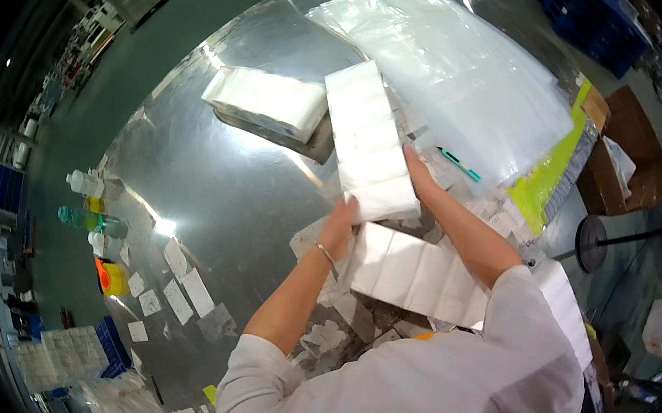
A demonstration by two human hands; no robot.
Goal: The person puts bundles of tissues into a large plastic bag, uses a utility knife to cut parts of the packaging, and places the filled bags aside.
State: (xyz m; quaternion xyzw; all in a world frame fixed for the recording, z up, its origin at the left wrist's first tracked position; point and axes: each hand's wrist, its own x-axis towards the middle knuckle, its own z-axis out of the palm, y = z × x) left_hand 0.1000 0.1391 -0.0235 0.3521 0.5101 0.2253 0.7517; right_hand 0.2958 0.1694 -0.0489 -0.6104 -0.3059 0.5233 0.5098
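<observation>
Both my hands hold a long white block of stacked tissue packs (pixel 369 142) upright over a shiny metal table (pixel 215 178). My left hand (pixel 341 223) grips its near left corner, and my right hand (pixel 421 177) presses its right side. A second row of white packs (pixel 414 272) lies on the table just below my hands, angled to the right. A wrapped white bundle (pixel 267 102) sits farther back to the left. A pile of clear plastic bags (pixel 454 72) spreads to the right of the held block.
Paper labels (pixel 186 290) lie scattered on the table's left part. Bottles (pixel 90 220) and an orange tape roll (pixel 113 278) stand at its left edge. A green pen (pixel 460 165), a yellow-green sheet (pixel 546 176), cardboard boxes (pixel 624 151) and a blue crate (pixel 589 10) are at right.
</observation>
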